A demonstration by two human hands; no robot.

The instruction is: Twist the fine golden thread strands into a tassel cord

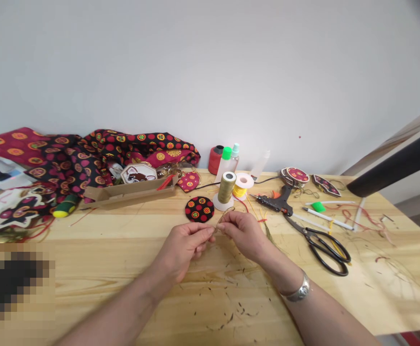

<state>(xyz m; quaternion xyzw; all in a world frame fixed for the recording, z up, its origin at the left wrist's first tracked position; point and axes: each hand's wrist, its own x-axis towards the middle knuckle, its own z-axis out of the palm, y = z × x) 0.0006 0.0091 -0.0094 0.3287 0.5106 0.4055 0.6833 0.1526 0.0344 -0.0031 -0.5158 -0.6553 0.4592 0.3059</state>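
Observation:
Close together over the middle of the wooden table, my left hand (190, 245) and my right hand (244, 235) both pinch a thin olive-brown cord (216, 229). Only a short bit of it shows between the fingertips, and a small loop rises behind the right fingers. Just beyond my left hand lies a round black fabric patch (199, 209) with red and yellow flower motifs. A spool of olive thread (227, 187) stands behind my right hand, beside a spool of yellow cord (243, 185). An olive tassel (268, 232) lies right of my right wrist.
Black-handled scissors (327, 247), a glue gun (278, 201) and a white pen (328, 218) lie to the right. Behind stand bottles (226, 161) and a red thread cone (215, 161). Patterned cloth (87, 154) and a cardboard tray (130, 194) occupy the left. Dark scraps litter the front.

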